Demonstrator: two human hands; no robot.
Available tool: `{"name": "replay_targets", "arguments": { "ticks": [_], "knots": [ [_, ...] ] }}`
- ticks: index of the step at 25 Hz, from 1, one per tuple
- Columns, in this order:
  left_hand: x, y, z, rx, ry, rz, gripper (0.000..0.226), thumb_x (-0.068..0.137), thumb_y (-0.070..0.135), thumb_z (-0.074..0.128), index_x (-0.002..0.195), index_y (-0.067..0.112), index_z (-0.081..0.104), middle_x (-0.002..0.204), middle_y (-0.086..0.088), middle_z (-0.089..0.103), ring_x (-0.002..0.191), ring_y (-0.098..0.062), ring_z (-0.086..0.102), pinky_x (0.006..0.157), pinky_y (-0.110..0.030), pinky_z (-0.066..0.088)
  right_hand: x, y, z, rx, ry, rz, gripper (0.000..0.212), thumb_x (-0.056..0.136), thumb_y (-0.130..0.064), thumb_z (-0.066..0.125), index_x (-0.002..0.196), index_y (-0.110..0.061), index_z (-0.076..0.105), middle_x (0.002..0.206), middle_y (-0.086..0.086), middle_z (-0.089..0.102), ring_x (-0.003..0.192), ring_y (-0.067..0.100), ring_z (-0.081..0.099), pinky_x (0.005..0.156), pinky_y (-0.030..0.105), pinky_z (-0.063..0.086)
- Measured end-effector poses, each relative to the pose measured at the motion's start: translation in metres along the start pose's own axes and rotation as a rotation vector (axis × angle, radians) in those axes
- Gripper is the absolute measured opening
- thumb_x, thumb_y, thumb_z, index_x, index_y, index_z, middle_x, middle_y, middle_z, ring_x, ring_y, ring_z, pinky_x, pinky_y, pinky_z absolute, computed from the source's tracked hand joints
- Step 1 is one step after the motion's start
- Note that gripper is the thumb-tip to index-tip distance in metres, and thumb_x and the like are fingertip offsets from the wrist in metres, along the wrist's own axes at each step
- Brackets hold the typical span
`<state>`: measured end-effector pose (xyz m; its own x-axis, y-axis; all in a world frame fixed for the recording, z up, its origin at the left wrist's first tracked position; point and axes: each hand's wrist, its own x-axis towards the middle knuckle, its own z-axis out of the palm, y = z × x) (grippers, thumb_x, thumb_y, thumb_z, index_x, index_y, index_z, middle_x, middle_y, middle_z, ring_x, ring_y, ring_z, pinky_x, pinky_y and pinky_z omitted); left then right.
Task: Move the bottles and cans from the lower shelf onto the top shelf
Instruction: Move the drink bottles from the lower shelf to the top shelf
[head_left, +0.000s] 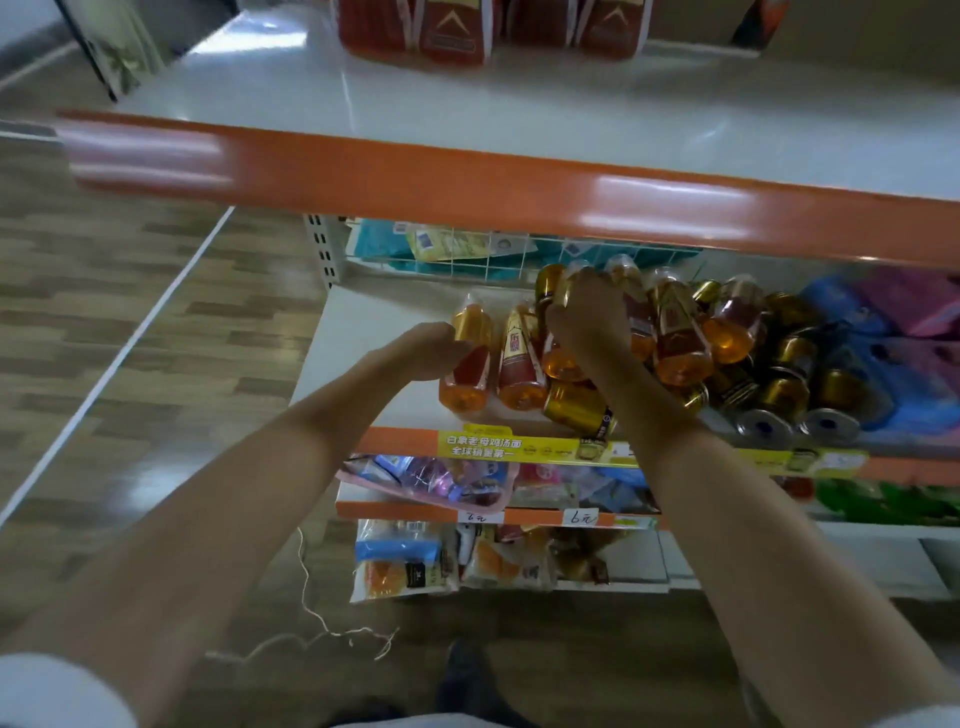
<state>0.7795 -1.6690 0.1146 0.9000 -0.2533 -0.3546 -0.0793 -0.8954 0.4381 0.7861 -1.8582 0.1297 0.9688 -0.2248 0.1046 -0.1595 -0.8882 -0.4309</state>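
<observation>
Several amber drink bottles and gold cans (774, 384) lie in a heap on the lower shelf (363, 322). My left hand (426, 351) grips the leftmost bottle (470, 364) at its left side. My right hand (587, 317) is curled round a bottle (566, 364) in the middle of the heap, fingers over its neck. The white top shelf (363, 104) with an orange front edge (467, 176) carries several upright red-labelled bottles (452, 31) at the back.
Blue and purple packets (904, 332) lie at the right of the lower shelf. A wire basket (467, 249) with packets stands behind the heap. Snack packs (415, 561) fill shelves below. Wood floor lies to the left.
</observation>
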Motion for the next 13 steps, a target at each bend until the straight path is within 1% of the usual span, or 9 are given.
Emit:
{"name": "replay_targets", "arguments": {
  "ticks": [1,2,3,5,6,8,9,11,13],
  "knots": [
    [0.007,0.003,0.0,-0.04,-0.014,-0.009,0.03,0.105,0.026,0.036,0.088,0.008,0.054,0.086,0.001,0.051,0.069,-0.011,0.047,0.053,-0.015,0.035,0.006,0.004,0.0,-0.048,-0.01,0.021,0.036,0.084,-0.026,0.063,0.112,-0.004,0.059,0.115,0.017,0.061,0.108,0.031,0.059,0.083,0.044,0.057],
    [0.016,0.005,0.002,-0.087,-0.02,-0.017,0.031,0.105,0.025,0.037,0.079,0.012,0.048,0.079,0.003,0.048,0.066,-0.009,0.045,0.053,-0.014,0.036,0.011,0.006,0.002,-0.103,-0.021,0.041,0.039,0.084,-0.029,0.063,0.114,-0.005,0.059,0.121,0.018,0.058,0.114,0.032,0.056,0.086,0.044,0.056],
    [0.022,0.007,0.003,-0.109,-0.013,-0.008,0.032,0.104,0.024,0.04,0.074,0.016,0.045,0.076,0.003,0.047,0.067,-0.01,0.046,0.057,-0.014,0.039,0.013,0.008,0.004,-0.143,-0.024,0.051,0.043,0.084,-0.032,0.065,0.119,-0.006,0.058,0.127,0.019,0.054,0.119,0.033,0.052,0.089,0.044,0.054],
    [0.026,0.012,0.004,-0.133,0.005,0.036,0.026,0.103,0.023,0.043,0.079,0.016,0.048,0.08,-0.001,0.054,0.076,-0.015,0.054,0.07,-0.021,0.046,0.013,0.008,0.006,-0.193,-0.024,0.071,0.053,0.084,-0.036,0.068,0.128,-0.01,0.054,0.135,0.019,0.046,0.124,0.035,0.047,0.093,0.045,0.051],
    [0.029,0.013,0.006,-0.107,0.02,0.055,0.022,0.103,0.022,0.042,0.087,0.012,0.053,0.086,-0.005,0.059,0.079,-0.017,0.058,0.073,-0.026,0.049,0.012,0.008,0.008,-0.228,-0.019,0.084,0.058,0.084,-0.039,0.069,0.132,-0.012,0.051,0.139,0.02,0.044,0.126,0.036,0.045,0.094,0.045,0.048],
    [0.031,0.016,0.008,-0.012,0.073,0.103,0.022,0.103,0.022,0.04,0.108,0.007,0.055,0.101,-0.009,0.061,0.086,-0.022,0.059,0.074,-0.031,0.05,0.01,0.007,0.014,-0.271,-0.001,0.103,0.071,0.083,-0.046,0.07,0.139,-0.011,0.044,0.143,0.02,0.041,0.128,0.036,0.044,0.097,0.046,0.044],
    [0.032,0.014,0.009,-0.006,0.099,0.125,0.022,0.103,0.023,0.041,0.11,0.007,0.054,0.1,-0.007,0.057,0.085,-0.021,0.057,0.071,-0.03,0.048,0.01,0.005,0.018,-0.281,-0.003,0.121,0.078,0.081,-0.05,0.071,0.14,-0.009,0.041,0.142,0.021,0.042,0.128,0.036,0.044,0.098,0.046,0.043],
    [0.038,0.008,0.012,-0.101,0.128,0.113,0.013,0.099,0.026,0.05,0.1,0.013,0.053,0.09,-0.003,0.054,0.081,-0.019,0.055,0.063,-0.026,0.044,0.008,0.001,0.024,-0.308,-0.018,0.16,0.089,0.078,-0.057,0.071,0.142,-0.005,0.035,0.139,0.022,0.044,0.126,0.036,0.046,0.101,0.048,0.042],
    [0.046,0.001,0.014,-0.214,0.121,0.057,0.015,0.094,0.027,0.06,0.095,0.015,0.052,0.086,-0.002,0.057,0.084,-0.02,0.059,0.06,-0.024,0.043,0.008,-0.003,0.024,-0.29,-0.01,0.185,0.091,0.078,-0.053,0.074,0.143,-0.004,0.034,0.14,0.025,0.043,0.128,0.04,0.043,0.104,0.051,0.04]
  ]
}}
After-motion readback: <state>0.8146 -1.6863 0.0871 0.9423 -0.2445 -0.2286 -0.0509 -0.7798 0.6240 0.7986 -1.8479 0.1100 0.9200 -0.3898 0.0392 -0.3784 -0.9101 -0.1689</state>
